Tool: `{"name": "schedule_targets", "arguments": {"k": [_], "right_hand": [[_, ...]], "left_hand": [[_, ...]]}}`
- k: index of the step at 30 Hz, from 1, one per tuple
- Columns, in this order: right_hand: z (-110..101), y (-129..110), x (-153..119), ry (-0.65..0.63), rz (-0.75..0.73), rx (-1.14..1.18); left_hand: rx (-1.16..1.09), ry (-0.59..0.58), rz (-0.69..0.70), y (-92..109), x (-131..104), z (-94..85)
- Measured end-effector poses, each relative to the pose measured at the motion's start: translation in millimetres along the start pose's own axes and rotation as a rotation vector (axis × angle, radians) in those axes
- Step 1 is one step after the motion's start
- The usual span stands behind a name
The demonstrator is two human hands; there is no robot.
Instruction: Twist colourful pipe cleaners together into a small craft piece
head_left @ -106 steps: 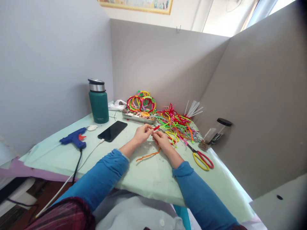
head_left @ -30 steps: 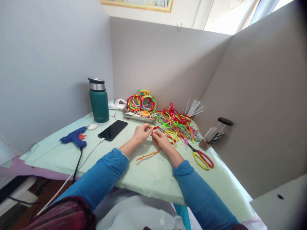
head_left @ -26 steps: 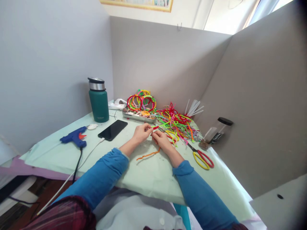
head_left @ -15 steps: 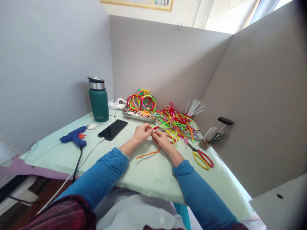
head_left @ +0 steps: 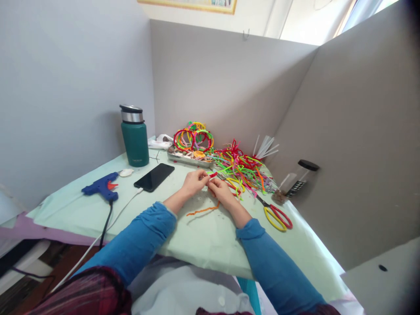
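Observation:
My left hand (head_left: 195,181) is closed with its fingertips pinching a small red fuzzy piece (head_left: 213,175) over the middle of the table. Close against it, my right hand (head_left: 222,191) has its fingers pressed together around an orange fuzzy stem (head_left: 203,211), whose free end trails down to the left over the tabletop. The fingertips of both hands nearly touch, and they partly hide where the red and orange pieces meet.
A green bottle (head_left: 135,142), a black phone (head_left: 154,177) and a blue glue gun (head_left: 103,187) are at left. Behind my hands are a metal tray (head_left: 188,161) and colourful stems (head_left: 243,164). Scissors (head_left: 277,216) and a clear jar (head_left: 297,181) stand right.

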State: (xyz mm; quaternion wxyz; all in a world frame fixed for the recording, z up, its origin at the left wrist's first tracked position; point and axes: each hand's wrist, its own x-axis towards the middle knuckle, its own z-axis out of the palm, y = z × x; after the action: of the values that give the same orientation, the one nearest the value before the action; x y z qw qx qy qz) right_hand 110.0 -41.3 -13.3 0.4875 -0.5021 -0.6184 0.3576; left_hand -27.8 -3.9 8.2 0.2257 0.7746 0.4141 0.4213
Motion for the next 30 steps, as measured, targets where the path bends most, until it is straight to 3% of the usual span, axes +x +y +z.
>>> {"name": "schedule_targets", "arguments": {"k": [30], "right_hand": [[1.8, -4.4, -1.3, -0.013, 0.018, -0.002]], "left_hand": [[0.063, -0.036, 0.021, 1.0, -1.4, 0.9]]}}
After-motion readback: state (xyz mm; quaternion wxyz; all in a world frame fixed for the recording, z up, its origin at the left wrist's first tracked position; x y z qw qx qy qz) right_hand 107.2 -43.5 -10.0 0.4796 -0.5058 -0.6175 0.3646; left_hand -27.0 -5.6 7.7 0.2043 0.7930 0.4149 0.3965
